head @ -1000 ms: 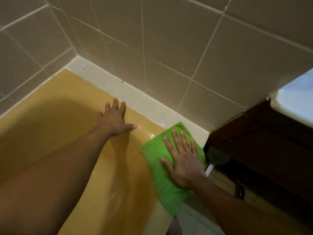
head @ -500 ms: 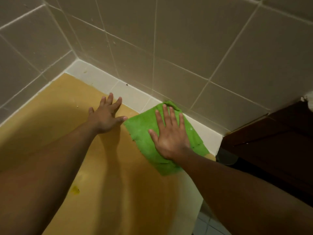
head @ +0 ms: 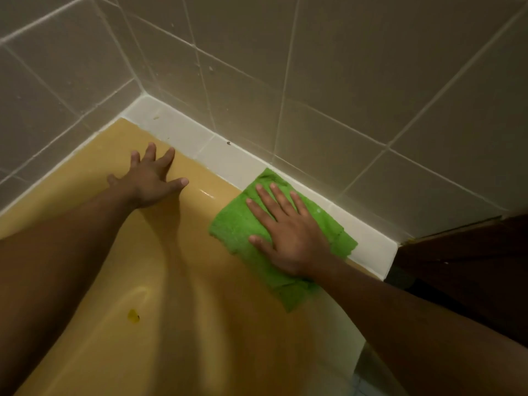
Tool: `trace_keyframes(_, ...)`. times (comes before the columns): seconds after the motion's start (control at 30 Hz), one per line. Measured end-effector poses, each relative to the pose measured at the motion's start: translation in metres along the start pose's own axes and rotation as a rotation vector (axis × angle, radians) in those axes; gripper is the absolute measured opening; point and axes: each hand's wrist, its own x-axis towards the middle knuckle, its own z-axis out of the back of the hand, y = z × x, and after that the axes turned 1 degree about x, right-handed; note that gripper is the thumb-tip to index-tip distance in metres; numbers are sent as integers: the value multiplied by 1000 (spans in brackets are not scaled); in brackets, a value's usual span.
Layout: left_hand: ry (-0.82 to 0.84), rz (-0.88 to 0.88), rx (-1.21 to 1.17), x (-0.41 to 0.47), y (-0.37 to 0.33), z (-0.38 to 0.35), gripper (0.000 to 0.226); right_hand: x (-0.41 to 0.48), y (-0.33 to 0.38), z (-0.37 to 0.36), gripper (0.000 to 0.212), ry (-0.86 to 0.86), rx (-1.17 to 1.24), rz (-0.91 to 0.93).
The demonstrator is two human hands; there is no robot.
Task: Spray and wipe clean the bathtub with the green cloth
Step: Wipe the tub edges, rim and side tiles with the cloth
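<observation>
The yellow bathtub [head: 171, 324] fills the lower left, and its rim runs along a white tiled ledge [head: 228, 158]. A green cloth [head: 237, 224] lies flat on the rim, with its far corner on the ledge. My right hand [head: 288, 232] presses on the cloth with straight, spread fingers. My left hand [head: 151, 178] rests flat on the bare rim to the left of the cloth, fingers spread, holding nothing. No spray bottle is in view.
Beige wall tiles [head: 314, 81] rise behind the ledge and meet in a corner at the upper left. A dark wooden cabinet [head: 463, 267] stands at the right end of the tub. A small dark yellow spot [head: 133, 315] sits on the tub's inner slope.
My right hand slid the cloth leftward from the tub's end along the rim over the first half second, then a little back to the right. My left hand stayed flat on the rim.
</observation>
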Motion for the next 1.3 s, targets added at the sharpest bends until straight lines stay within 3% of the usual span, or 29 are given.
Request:
trace_keyframes(0.3,-6,19,-85,-18,-50,-17,85,-108,-40,0,73,-23,49,-297)
trace_keyframes(0.5,-5,-26,-65,-28,-57,-26,91,-136,-11,-16,77,-78,77,-694)
trace_keyframes(0.6,-16,-71,-59,-22,-50,-27,93,-123,-1,-16,82,-75,84,-765)
trace_keyframes(0.87,1,-132,-20,4,-31,-7,108,-58,11,-1,95,-2,40,-522)
trace_keyframes(1.1,-50,-54,-35,34,12,13,105,14,7,3,89,-14,-13,-210)
trace_keyframes(1.3,-98,-102,-23,44,49,12,107,71,12,4,84,-52,-38,-71)
